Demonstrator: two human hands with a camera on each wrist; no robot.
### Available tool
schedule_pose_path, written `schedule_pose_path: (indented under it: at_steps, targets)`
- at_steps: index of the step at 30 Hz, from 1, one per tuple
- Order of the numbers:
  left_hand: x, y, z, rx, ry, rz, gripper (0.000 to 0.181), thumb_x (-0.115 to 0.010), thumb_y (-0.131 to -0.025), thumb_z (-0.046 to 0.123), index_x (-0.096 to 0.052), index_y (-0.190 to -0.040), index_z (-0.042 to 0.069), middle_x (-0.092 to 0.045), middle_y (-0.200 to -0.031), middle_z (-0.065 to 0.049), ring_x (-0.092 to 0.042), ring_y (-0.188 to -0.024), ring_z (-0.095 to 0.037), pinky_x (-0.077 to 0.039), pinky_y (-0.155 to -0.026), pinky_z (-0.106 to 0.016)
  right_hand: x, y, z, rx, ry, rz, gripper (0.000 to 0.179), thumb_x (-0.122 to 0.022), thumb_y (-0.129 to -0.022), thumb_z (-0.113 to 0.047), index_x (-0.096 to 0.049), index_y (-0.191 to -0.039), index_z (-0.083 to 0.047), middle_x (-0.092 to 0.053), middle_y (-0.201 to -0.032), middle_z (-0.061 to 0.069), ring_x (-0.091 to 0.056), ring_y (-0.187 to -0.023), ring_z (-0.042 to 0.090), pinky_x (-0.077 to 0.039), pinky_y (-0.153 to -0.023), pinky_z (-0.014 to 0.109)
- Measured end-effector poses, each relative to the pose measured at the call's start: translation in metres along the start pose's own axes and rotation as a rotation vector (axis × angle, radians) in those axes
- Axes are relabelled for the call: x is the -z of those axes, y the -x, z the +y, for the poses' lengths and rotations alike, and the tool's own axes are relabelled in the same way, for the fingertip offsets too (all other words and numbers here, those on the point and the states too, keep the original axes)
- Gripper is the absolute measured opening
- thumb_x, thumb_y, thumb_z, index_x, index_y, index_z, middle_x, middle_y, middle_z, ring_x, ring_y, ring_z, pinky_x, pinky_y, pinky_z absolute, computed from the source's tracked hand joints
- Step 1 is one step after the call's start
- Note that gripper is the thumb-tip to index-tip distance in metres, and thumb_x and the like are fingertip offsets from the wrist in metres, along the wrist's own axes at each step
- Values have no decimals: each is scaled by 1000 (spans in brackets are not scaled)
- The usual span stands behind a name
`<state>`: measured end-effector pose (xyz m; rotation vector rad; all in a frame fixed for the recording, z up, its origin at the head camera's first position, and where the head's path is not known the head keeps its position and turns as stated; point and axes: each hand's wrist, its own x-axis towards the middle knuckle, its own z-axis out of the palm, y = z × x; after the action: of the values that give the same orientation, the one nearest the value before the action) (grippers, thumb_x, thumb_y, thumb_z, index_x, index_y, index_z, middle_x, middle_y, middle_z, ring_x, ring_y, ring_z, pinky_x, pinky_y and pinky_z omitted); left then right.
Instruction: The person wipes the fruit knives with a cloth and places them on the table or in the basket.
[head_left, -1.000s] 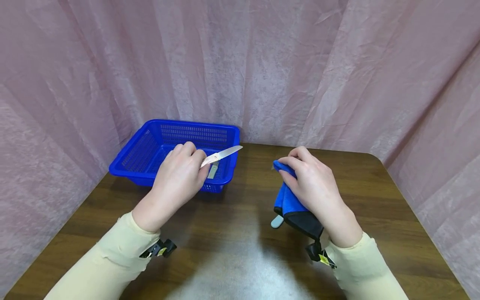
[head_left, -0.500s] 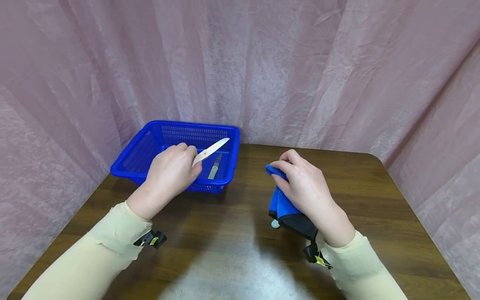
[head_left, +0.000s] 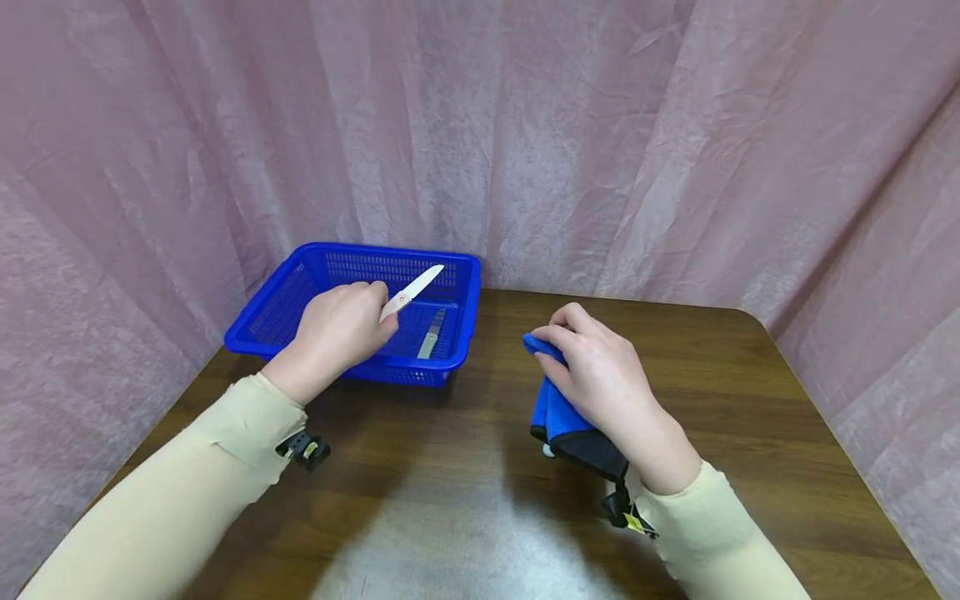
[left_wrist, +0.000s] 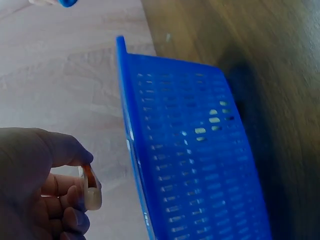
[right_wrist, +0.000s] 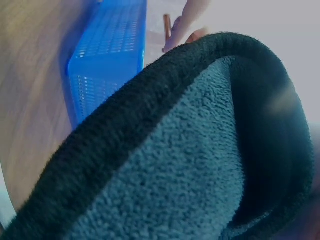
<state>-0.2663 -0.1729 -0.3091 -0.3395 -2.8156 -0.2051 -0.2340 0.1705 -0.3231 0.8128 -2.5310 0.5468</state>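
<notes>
Gripping a knife (head_left: 412, 292) by its handle, likely for safety, the left hand (head_left: 339, 322) has curled fingers, centre-left; the right hand (head_left: 606, 368) pinches cloth (head_left: 564, 413).

head: clear, white glare on table (head_left: 465, 533) | left wrist: dim, soft | right wrist: hazy

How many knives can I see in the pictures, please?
2: the first knife is in the left hand; the second knife lies inside the blue basket. A pale rounded end shows beneath the blue cloth; whether it is a third, I cannot tell.
</notes>
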Motion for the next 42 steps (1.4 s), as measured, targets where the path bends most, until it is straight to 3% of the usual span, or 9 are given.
schedule_pose_path:
  at_steps: [13,28,35,42]
  targets:
    - [-8,-16,-18,121,-1,-191,21,-65,-99,27,-63,-91,7,-68,-80,-13,-64,-69,-37,-52,-62,-60,-4,-7,-6,3,1,-17,25,-83,-99,-15,-84,-123,-12,-66,-116,5,-68,-94,22,-59,-75,44]
    - [-9,-45,-22,171,-3,-417,24,-64,-102,27,-70,-87,9,-72,-73,-5,-67,-72,-29,-55,-66,-51,-5,-8,-6,-16,-11,-9,24,-82,-100,-15,-84,-123,-12,-65,-116,5,-68,-95,23,-58,-77,45]
    - [-17,-53,-26,219,-3,-497,34,-63,-108,31,-75,-86,8,-73,-81,-8,-66,-79,-29,-54,-73,-48,-6,-8,-6,-17,-16,-5,24,-82,-99,-14,-84,-123,-11,-66,-116,5,-69,-96,23,-59,-77,45]
    - [-28,-55,-33,244,4,-568,38,-61,-109,31,-77,-84,7,-71,-85,-11,-60,-77,-28,-50,-72,-45,-11,-6,-6,0,-20,1,24,-83,-98,-13,-84,-122,-11,-66,-114,4,-69,-94,22,-59,-77,44]
